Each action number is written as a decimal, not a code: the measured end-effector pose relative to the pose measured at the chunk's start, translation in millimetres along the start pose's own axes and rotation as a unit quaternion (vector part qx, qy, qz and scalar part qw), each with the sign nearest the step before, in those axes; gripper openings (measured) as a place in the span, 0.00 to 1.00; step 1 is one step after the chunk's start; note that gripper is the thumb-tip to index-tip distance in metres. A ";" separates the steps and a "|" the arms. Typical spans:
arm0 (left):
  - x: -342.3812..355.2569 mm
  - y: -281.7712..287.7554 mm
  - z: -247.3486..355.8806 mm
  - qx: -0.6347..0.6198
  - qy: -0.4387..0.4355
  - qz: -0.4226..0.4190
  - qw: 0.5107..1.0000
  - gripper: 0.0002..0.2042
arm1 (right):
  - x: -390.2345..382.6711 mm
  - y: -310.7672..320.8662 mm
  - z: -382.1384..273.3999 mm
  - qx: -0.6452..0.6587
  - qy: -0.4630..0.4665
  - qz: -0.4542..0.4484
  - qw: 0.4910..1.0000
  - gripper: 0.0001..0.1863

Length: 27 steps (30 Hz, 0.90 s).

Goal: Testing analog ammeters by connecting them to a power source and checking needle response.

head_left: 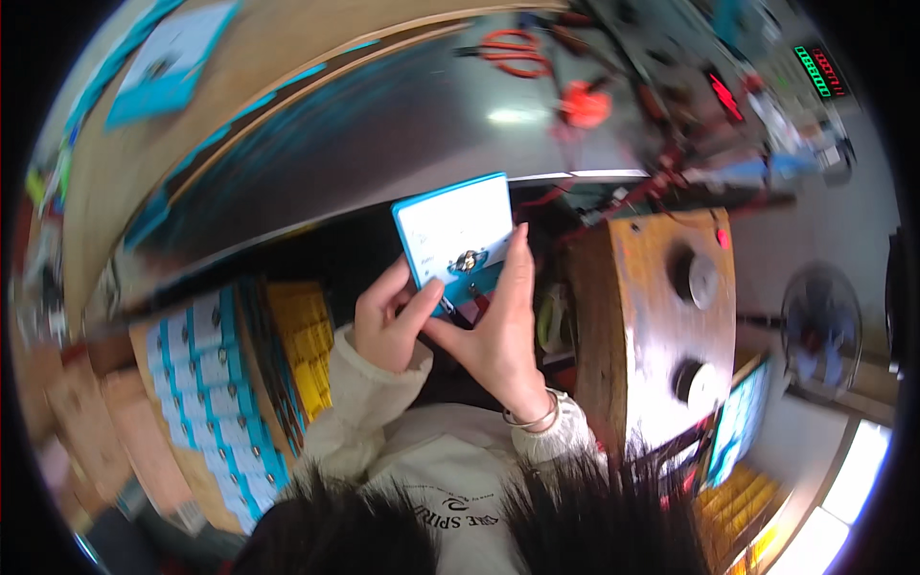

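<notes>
In front of my chest I hold a flat teal and white box [460,225], tilted, with a small picture printed low on its white face. My left hand [388,321] grips its lower left corner, the thumb lying on the front. Around the lower right side of the box goes my right hand [498,335], its thumb low by the bottom edge and its fingers up along the right edge. A bracelet circles my right wrist. The backs of the box and some fingertips are hidden.
Many similar boxes [216,383] stand in rows on a board at left, beside a yellow crate [309,355]. Ahead runs a dark shiny bench [383,125] with orange-handled scissors [517,53]. At right are a wooden-sided stand [661,345] with two round metal pieces and a fan [819,326].
</notes>
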<state>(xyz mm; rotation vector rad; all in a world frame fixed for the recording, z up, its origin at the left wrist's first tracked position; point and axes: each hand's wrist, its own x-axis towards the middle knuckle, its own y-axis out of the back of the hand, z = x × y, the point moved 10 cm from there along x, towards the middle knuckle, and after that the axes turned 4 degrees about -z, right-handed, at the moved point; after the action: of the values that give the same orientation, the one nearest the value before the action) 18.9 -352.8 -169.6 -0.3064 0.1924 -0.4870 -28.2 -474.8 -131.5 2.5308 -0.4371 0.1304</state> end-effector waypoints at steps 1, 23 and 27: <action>2.4 -18.2 -3.9 0.026 -0.015 0.013 0.999 0.21 | 1.0 15.2 6.9 -0.002 0.014 0.027 1.000 0.65; 5.4 -172.0 -63.6 0.203 0.028 -0.259 0.944 0.23 | -286.8 410.7 231.5 -0.361 -0.317 0.536 0.694 0.56; -4.9 -193.8 -75.8 0.180 0.070 -0.248 0.949 0.23 | -294.5 412.5 236.2 -0.359 -0.321 0.548 0.684 0.58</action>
<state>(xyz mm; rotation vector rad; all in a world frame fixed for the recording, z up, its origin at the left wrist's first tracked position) -87.7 -531.5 -175.4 0.0451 0.1595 -1.0306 -444.0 -846.7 -170.8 1.1637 -1.8204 -0.4297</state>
